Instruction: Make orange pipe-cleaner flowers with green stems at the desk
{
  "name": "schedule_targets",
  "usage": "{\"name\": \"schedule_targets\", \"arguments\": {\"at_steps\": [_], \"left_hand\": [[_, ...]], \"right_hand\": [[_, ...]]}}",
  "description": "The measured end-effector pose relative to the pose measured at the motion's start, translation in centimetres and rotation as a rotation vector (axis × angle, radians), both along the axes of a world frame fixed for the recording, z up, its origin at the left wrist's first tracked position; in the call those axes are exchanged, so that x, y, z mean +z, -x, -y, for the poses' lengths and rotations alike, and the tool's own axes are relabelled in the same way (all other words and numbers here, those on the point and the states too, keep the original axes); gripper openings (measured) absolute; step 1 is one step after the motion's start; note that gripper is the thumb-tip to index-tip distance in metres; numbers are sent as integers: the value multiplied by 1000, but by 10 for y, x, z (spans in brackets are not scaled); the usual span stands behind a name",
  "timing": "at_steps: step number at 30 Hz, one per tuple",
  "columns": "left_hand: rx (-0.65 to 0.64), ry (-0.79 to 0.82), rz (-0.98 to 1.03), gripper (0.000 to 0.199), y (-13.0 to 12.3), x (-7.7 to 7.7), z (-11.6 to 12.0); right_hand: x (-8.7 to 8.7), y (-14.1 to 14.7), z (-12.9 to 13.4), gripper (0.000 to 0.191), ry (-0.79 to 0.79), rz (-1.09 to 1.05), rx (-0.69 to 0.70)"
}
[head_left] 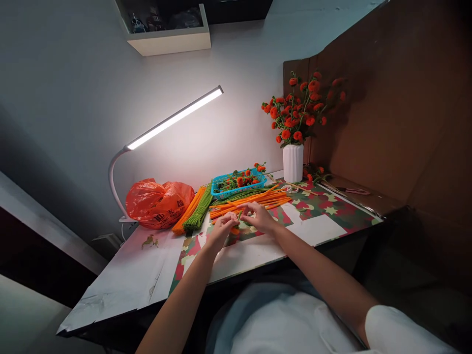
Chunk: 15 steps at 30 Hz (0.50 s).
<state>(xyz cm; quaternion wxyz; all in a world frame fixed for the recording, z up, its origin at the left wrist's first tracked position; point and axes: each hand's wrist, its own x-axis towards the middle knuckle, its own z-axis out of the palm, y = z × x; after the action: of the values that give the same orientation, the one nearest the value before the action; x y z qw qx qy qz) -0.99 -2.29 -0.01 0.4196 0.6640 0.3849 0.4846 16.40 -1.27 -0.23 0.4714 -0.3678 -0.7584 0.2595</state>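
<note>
My left hand (224, 227) and my right hand (258, 217) meet over the middle of the table, fingers closed in pinches. Between them is a small orange flower (235, 230) with a green stem (239, 215). The flower head hangs below the left fingertips, and the right fingertips are at the green part. Fingers hide much of the piece. Just beyond my hands lie loose orange pipe cleaners (265, 197). Bundles of orange pipe cleaners (189, 211) and green pipe cleaners (199, 209) lie to the left.
A blue basket (239, 191) of orange flowers stands behind the pipe cleaners. A white vase (293, 164) holds tall flower stems. At left are a red plastic bag (157, 201) and a lit desk lamp (175, 118). A tape roll (290, 189) and pliers (354, 191) lie right. Cardboard (387, 113) walls the right side.
</note>
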Motion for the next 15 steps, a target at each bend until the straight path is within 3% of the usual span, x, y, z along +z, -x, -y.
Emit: {"name": "schedule_targets", "arguments": {"at_steps": [5, 8, 10, 15], "left_hand": [[-239, 378, 251, 10, 2, 5, 4], [-321, 527, 315, 7, 1, 8, 6], [-318, 548, 297, 8, 1, 9, 7], [-232, 396, 42, 21, 2, 8, 5]], "right_hand": [[-4, 0, -5, 16, 85, -15, 102], [-7, 2, -9, 13, 163, -95, 225], [-8, 2, -10, 14, 172, -109, 262], [-6, 0, -9, 11, 92, 40, 117]]}}
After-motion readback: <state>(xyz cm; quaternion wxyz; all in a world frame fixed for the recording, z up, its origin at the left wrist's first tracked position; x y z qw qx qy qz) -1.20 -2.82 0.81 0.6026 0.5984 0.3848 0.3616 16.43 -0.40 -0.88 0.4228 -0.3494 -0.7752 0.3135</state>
